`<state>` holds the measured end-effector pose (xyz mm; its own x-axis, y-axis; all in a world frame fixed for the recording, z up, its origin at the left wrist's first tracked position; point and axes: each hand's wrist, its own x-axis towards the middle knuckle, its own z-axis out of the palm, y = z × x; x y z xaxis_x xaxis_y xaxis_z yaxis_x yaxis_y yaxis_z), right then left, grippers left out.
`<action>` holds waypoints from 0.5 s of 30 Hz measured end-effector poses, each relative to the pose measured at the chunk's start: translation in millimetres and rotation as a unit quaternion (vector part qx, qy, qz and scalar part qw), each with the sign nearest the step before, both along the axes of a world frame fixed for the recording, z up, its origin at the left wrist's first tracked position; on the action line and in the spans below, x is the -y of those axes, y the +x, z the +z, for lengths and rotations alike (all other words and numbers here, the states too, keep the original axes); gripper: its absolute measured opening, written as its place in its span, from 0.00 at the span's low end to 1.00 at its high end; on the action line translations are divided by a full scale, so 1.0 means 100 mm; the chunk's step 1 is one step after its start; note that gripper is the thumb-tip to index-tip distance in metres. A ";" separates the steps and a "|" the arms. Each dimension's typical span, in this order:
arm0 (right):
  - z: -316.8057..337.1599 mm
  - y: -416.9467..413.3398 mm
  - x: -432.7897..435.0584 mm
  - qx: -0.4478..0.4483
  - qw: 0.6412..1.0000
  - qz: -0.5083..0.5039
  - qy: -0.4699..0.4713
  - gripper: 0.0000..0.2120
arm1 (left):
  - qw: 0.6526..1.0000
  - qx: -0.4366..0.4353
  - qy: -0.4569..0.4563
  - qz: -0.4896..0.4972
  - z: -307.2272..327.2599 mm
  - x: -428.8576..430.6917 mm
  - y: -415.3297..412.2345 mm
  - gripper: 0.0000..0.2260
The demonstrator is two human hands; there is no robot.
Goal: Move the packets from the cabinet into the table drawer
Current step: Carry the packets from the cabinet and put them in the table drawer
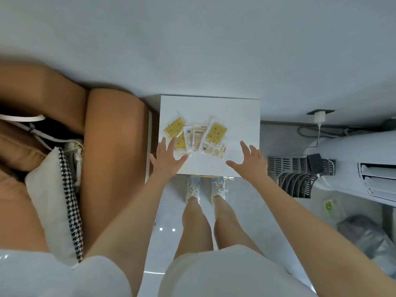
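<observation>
From the head camera we look straight down at a small white table that stands against a pale wall. A loose heap of packets lies on its top, toward the near left part: some are yellow with dark dots, others clear with pale printed inserts, and they overlap one another. We cannot tell from here whether a drawer is open below the top.

Our left hand hovers over the near left edge of the table, fingers spread wide, its fingertips reaching the nearest yellow packet; we cannot tell whether they touch it. Our right hand is spread wide as well, over the near right corner, apart from the heap and holding nothing.

Below the table edge we see our two legs and pale sneakers on a glossy floor. To the left stands a tan sofa with a white cushion edged in black-and-white check. To the right a white appliance lies beside dark grilles, with a charger plugged in at the wall.
</observation>
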<state>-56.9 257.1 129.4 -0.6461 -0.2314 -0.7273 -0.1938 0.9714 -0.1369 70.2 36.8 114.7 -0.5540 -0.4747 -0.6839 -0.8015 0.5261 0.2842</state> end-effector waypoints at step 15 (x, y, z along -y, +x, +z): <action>-1.75 -0.15 0.75 -0.021 0.965 -0.253 -0.070 0.39 | 0.993 -0.029 -0.116 0.015 -1.79 0.61 -0.36 0.26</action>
